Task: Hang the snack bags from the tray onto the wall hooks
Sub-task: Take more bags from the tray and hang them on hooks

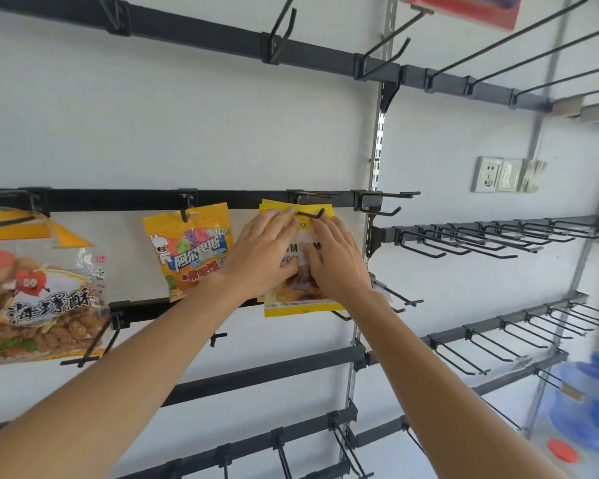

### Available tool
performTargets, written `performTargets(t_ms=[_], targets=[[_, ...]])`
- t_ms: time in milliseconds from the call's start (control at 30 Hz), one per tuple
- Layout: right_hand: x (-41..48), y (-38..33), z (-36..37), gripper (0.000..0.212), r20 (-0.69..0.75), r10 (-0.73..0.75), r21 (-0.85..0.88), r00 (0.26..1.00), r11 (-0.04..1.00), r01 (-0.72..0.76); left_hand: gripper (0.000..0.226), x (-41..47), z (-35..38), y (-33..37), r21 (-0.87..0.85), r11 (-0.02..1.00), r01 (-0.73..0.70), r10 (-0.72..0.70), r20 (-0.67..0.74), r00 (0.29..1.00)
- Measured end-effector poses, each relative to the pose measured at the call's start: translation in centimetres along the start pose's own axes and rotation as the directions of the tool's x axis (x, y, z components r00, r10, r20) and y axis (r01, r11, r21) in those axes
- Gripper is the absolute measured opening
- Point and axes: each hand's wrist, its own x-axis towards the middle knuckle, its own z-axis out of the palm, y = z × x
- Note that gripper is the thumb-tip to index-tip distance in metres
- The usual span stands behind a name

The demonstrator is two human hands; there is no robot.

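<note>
Stacked yellow plastic snack bags [301, 304] are hung on a black wire hook [312, 214] on the middle wall rail, right of an orange candy bag [191, 250]. They are pressed by the left hand [263, 250] and right hand [338, 261], fingers straight and flat, nothing clamped.

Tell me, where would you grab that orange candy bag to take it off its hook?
Pinch its top strip beside the hook, coming from the front: the orange bag hangs flat against the wall, and the hook points outward, tip upturned.
</note>
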Motion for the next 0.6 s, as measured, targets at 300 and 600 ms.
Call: performTargets(t_ms=[300,600], targets=[[-4.0,-2.1,-1.9,0.063,0.129,0.094,-0.047,0.987,0.995,-0.089,0.06,-1.7,-1.0,0.4,-0.065,0.998,-0.028,0.033,0.081,0.996],[-8.2,-5.2,-6.0,0.045,0.246,0.193,-0.021,0.95,0.981,-0.194,0.051,-8.0,-6.5,2.0,-0.124,0.992,0.012,0.025,0.294,0.955]])
